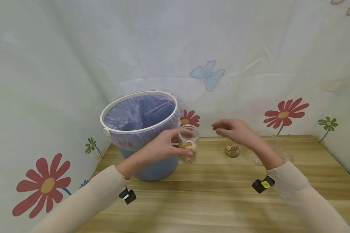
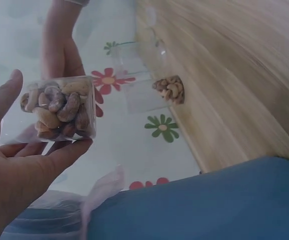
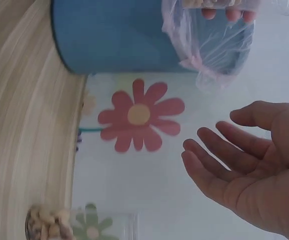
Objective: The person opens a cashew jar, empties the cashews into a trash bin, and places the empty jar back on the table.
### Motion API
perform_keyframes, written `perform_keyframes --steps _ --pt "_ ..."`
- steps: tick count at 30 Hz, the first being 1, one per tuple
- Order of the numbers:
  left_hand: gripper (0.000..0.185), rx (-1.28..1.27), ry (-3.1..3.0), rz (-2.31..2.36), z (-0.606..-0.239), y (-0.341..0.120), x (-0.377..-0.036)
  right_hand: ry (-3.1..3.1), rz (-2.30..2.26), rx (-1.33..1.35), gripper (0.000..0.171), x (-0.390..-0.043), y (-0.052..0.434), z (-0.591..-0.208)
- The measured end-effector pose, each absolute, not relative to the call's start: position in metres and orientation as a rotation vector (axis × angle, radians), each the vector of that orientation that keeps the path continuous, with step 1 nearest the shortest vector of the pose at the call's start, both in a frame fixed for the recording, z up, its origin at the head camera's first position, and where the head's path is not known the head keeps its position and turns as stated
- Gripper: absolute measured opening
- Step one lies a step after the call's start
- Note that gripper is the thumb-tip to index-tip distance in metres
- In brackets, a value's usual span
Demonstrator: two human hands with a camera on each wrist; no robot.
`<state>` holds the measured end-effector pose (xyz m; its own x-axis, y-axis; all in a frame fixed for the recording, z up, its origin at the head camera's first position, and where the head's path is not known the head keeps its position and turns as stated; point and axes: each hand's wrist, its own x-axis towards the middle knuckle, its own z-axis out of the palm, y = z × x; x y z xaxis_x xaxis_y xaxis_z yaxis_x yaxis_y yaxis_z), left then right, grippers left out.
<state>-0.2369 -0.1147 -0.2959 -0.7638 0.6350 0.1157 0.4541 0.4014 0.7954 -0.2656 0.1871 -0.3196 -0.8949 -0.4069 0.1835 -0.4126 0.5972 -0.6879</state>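
Item: clear nut jar point(image 1: 188, 143), gripped by our left hand point(image 1: 162, 147) beside the lined blue bin point(image 1: 140, 129). Our right hand point(image 1: 233, 129) hovers just right of it, fingers point(image 3: 219, 157) loosely spread (holding nothing). Risk: tilting the open jar could spill nuts onto the table point(image 1: 210, 191).

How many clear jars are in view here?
2. One clear jar of nuts is held by the left hand beside the blue bin. The other jar sits on the table behind the right hand, partly hidden.
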Motion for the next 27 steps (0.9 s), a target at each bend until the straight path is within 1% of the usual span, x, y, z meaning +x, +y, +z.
perform_keyframes --steps 5,14,19,24,27 --pt "0.060 0.952 2.515 1.213 -0.278 -0.129 -0.228 -2.765 1.553 0.689 0.037 -0.271 0.170 -0.311" --pt "0.063 0.939 2.578 1.093 -0.247 -0.149 -0.214 -2.763 1.620 0.713 0.037 -0.275 0.145 -0.303" --pt "0.066 0.825 2.581 1.133 -0.219 -0.160 -0.205 -2.731 1.678 0.730 0.036 -0.280 0.129 -0.297" --pt "0.062 0.732 2.654 1.163 -0.191 -0.176 -0.201 -2.701 1.768 0.725 0.036 -0.286 0.116 -0.291" --pt "0.063 0.705 2.698 1.150 -0.179 -0.182 -0.198 -2.660 1.873 0.703 0.037 -0.289 0.110 -0.288"
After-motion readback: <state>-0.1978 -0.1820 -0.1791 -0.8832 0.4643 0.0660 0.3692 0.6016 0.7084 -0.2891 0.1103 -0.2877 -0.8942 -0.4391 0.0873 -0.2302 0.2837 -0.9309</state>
